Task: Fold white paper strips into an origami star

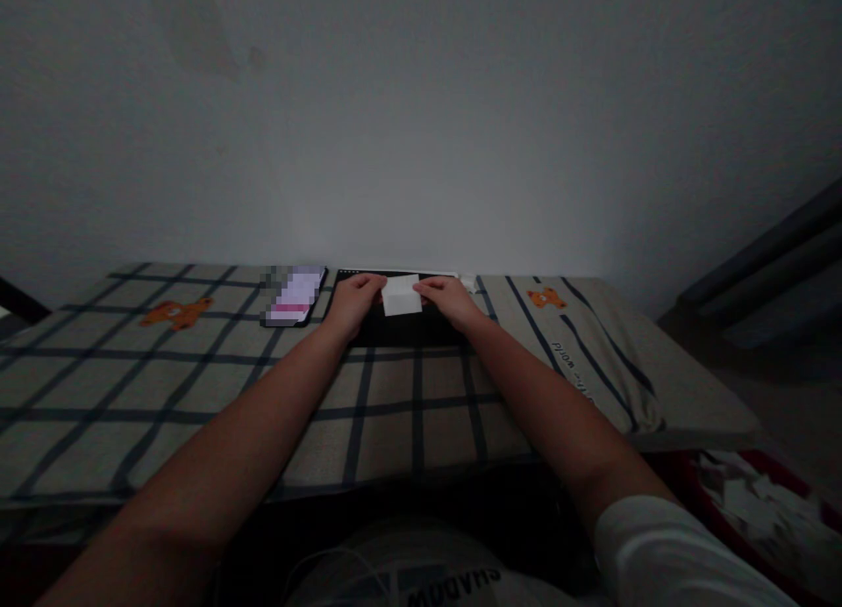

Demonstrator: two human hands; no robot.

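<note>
Looking down from the head camera, both bare forearms stretch out over a desk [197,396] spread with a beige cloth crossed by dark check lines and printed with small orange bears. The left hand [355,298] and the right hand [448,297] meet at the far edge of the desk, close to the pale wall [421,124]. Between them is a small white piece of paper [402,295]; the left hand pinches its left edge and the right hand pinches its right edge, so both hands are closed on the paper with their fingertips, and it sits tilted slightly between them. Whether it is lifted clear or touching what lies beneath cannot be told.

Under the hands and the paper lies a flat black pad [408,324], its far edge running along the wall. Just beside the left hand, to its left, a phone [295,296] lies flat on the cloth with its screen lit and blurred. To the right of the hands the cloth hangs in folds over the desk's corner [611,370], with some printed lettering on it. At the lower right a red bin [756,502] holds white paper scraps. A white sleeve [684,554] covers the right upper arm near the bottom of the view. The room is dim.
</note>
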